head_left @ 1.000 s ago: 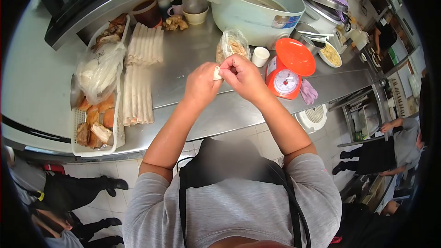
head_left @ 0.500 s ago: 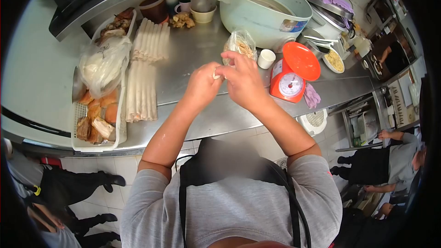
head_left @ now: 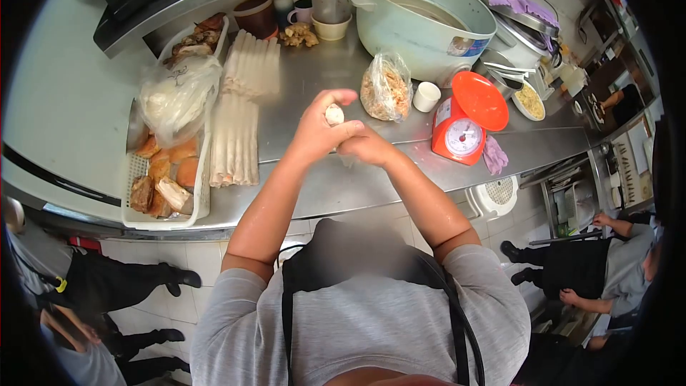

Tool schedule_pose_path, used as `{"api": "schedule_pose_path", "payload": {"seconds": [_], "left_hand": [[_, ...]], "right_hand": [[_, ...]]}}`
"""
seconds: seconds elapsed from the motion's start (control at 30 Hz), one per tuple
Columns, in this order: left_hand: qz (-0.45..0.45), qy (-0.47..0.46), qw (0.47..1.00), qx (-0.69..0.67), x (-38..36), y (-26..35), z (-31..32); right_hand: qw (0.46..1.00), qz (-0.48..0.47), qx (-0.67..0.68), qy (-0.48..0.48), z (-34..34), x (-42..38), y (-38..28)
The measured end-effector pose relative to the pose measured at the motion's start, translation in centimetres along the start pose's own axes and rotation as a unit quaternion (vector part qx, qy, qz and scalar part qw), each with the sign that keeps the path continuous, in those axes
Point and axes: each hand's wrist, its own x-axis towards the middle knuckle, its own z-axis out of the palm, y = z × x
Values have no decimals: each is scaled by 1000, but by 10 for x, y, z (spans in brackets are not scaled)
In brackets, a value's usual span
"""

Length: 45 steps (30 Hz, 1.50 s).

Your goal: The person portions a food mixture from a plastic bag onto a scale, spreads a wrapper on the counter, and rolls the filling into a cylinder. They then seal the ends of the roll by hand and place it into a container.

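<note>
Over the steel counter, my left hand (head_left: pixel 318 130) is closed around a pale white roll whose blunt end (head_left: pixel 334 114) shows between thumb and forefinger. The rest of the roll is hidden by the palm. My right hand (head_left: pixel 368 146) sits just below and to the right, touching the left, its fingers curled in a pinch. A small translucent bit (head_left: pixel 349 161) shows under those fingers; what it is I cannot make out. Beyond my hands stands a clear plastic bag of shredded tan filling (head_left: pixel 386 89). Left of my hands lie two rows of long white rolls (head_left: pixel 234 139).
A red kitchen scale (head_left: pixel 457 136), a small white cup (head_left: pixel 426 96) and a large pale green pot (head_left: pixel 429 36) stand to the right. At left, a white basket (head_left: pixel 204 193) holds brown pieces and a plastic bag. Other people stand on both sides.
My right hand has dropped from above the left hand's fingertips to below them. The left hand has turned, showing the roll's end. The whole view has shifted slightly.
</note>
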Motion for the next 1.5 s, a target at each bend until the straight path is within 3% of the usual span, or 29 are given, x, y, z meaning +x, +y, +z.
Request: {"api": "schedule_pose_path", "payload": {"seconds": [0.07, 0.17, 0.27, 0.37, 0.47, 0.67, 0.77, 0.87, 1.1, 1.27, 1.37, 1.43, 1.47, 1.5], "left_hand": [[-43, -41, 997, -43, 0, -9, 0], [-101, -17, 991, -84, -6, -9, -1], [-121, 5, 991, -60, -8, 1, -3], [-86, 22, 996, -5, -11, 9, 0], [-23, 43, 995, 82, -10, 8, 0], [28, 56, 978, 201, -9, 13, -2], [5, 52, 979, 198, -8, 14, -4], [-34, 40, 985, 166, -8, 16, -6], [-48, 25, 992, 117, -8, 20, -9], [-53, 1, 986, 158, -9, 14, -9], [-88, 2, 993, 73, -1, 12, -16], [-151, 1, 988, -15, 10, 28, -24], [-142, 17, 985, -97, 14, 24, -27], [-131, 33, 975, -178, 17, 18, -30]], "right_hand": [[999, 4, -37, -23, 0, -8, -23], [939, -164, -292, 80, -22, -15, -25], [936, -250, -198, 152, -26, -32, -70], [936, -233, -246, 98, -12, -37, -102], [949, -198, -223, 104, -9, -32, -100], [952, -175, -163, 192, 6, -28, -93], [853, -325, -321, 252, 7, -21, -80], [799, -367, -411, 240, 3, -23, -79], [778, -319, -483, 242, 11, -34, -84], [784, -281, -503, 233, 16, -28, -78], [922, -269, -231, 154, -2, -9, -53], [960, -226, -8, 162, 3, -6, -43], [961, -199, 104, 161, 6, -4, -38], [972, -166, 92, 141, 11, -2, -31]]}}
